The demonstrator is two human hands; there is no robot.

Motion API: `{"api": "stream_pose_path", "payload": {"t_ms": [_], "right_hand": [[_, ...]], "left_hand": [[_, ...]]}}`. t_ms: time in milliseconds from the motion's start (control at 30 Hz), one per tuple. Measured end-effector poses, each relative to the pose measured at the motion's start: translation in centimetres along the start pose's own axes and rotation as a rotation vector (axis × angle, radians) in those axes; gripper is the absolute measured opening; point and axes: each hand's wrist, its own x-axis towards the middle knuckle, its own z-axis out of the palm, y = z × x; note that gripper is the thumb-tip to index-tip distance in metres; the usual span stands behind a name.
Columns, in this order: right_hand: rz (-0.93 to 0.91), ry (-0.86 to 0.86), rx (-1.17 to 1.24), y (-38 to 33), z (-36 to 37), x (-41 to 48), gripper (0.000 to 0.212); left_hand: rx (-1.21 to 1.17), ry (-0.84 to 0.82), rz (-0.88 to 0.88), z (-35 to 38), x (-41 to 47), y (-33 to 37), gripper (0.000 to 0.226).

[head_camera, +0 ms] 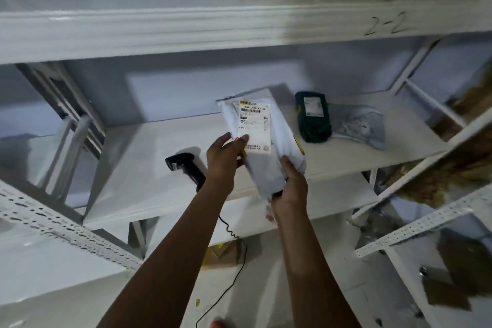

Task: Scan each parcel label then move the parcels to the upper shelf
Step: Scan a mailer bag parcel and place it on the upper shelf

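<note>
White metal shelf board (149, 168): black handheld barcode scanner (183, 165) at left; dark green wrapped parcel (314, 120) just beside grey plastic mailer bag (362, 125) at right.

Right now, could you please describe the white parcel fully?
The white parcel is a soft, plastic-looking mailer bag with a yellow strip along one edge. Its printed label faces the camera. It is tilted above the shelf. The left hand pinches its left edge, thumb on the label; the right hand grips its lower end.

Dim bluish light, motion-blurred edges, wide-angle bowing, perhaps overhead-lit
</note>
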Motion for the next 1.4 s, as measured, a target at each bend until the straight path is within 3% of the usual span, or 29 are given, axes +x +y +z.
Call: {"api": "stream_pose_path", "payload": {"t_ms": [133, 267, 367, 733, 1100, 1400], "right_hand": [[-0.130, -0.029, -0.011, -4.4, -2.5, -1.3, 0.082], [-0.214, -0.109, -0.063, -8.3, -5.6, -2.8, 0.043], [-0.195, -0.049, -0.009, -10.8, -7.9, -3.1, 0.033], [-0.339, 0.010, 0.104, -18.2, -15.4, -5.0, 0.022], [-0.433, 0.069, 0.119, -22.8, -19.3, -5.2, 0.017], [-0.476, 0.047, 0.153, -26.1, -20.6, -0.4, 0.025]], "left_hand": [[-0.011, -0.028, 0.028, 3.1, -3.0, -0.2, 0.017], [-0.002, -0.082, 0.063, 6.8, -6.0, -0.6, 0.020], [0.006, -0.139, 0.094, 9.2, -8.0, -0.9, 0.019], [0.106, -0.317, 0.211, 18.3, -15.3, -5.7, 0.059], [0.076, -0.409, 0.245, 24.0, -17.7, -6.4, 0.055], [0.029, -0.445, 0.268, 29.5, -15.5, -7.6, 0.053]]}}
